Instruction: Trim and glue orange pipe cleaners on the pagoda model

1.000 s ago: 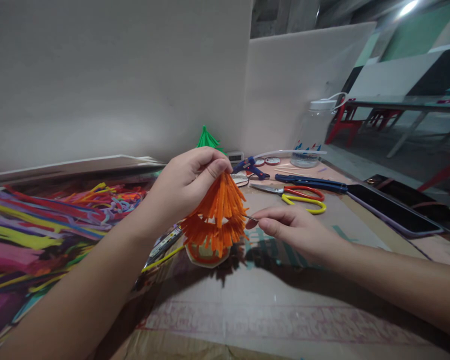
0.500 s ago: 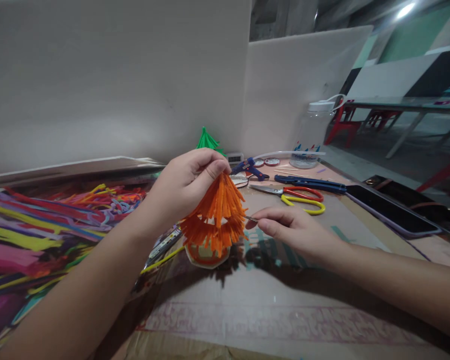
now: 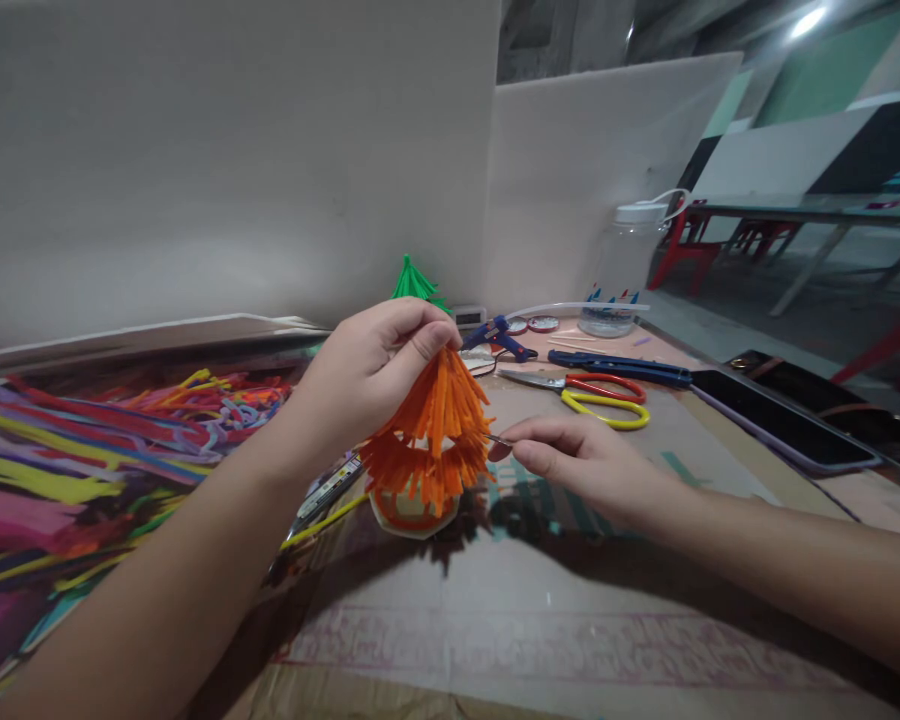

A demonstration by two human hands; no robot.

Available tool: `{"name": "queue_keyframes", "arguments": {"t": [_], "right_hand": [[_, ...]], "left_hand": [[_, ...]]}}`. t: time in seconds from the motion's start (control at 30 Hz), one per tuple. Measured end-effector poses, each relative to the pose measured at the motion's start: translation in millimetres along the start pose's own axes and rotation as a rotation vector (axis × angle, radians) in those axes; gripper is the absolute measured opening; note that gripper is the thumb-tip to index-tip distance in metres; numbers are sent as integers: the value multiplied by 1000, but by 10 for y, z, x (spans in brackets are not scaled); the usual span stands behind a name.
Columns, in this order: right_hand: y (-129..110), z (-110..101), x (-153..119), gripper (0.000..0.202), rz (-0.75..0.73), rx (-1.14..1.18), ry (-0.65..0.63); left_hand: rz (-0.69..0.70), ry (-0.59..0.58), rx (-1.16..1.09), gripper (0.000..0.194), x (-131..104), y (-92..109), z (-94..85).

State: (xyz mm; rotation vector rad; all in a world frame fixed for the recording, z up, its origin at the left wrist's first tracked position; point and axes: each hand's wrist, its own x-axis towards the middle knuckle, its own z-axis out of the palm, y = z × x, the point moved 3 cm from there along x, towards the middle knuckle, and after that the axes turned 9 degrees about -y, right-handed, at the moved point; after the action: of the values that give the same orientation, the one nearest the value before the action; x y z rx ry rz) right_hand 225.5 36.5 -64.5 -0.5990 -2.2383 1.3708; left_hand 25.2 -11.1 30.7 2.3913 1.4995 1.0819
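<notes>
My left hand (image 3: 390, 360) pinches the top of an orange tree-shaped figure (image 3: 446, 405) made of fuzzy pipe cleaners in layered tiers. Its round base (image 3: 412, 518) touches the table below, and the figure leans slightly. At its right side, my right hand (image 3: 570, 455) is closed around a thin, dark, pointed tool (image 3: 499, 440), whose tip meets the orange strands; its exact kind is hidden by the fingers. Behind my left hand rises a green pipe-cleaner tree (image 3: 412, 280), its lower part covered.
Piles of colourful pipe cleaners (image 3: 67, 470) spread at left. Scissors (image 3: 600, 392), a blue cutter knife (image 3: 619, 367), a glue gun (image 3: 495, 335) and a clear bottle (image 3: 619, 265) lie or stand behind my right hand. A phone (image 3: 784, 420) rests at right. White boards (image 3: 232, 170) wall the back.
Almost nothing differs. Both hands keep their hold, with the tool's tip still at the orange strands; the whole view has shifted very slightly.
</notes>
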Motion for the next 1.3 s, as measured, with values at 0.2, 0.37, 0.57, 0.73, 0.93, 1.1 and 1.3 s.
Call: {"name": "queue_keyframes", "arguments": {"t": [0.2,0.37,0.57,0.73,0.93,1.1,1.3], "right_hand": [[-46,10,-8,34,10,20,4],[-40,7,-5,31,3,12,19],[-66,8,0,32,5,30,12],[-53,7,2,32,11,50,30],[-7,50,-23,30,-5,-6,-25],[-63,-11,-57,25,-128,-117,102],[-111,-41,-85,23,-232,-262,204]], "left_hand": [[-2,2,-9,30,-1,2,7],[-7,1,-17,31,-1,6,10],[-9,3,-9,29,-1,16,7],[-14,5,-6,30,-1,21,9],[-22,34,4,31,-11,3,-10],[-39,202,50,29,-37,-10,-27],[-40,203,27,26,-33,-26,24]]}}
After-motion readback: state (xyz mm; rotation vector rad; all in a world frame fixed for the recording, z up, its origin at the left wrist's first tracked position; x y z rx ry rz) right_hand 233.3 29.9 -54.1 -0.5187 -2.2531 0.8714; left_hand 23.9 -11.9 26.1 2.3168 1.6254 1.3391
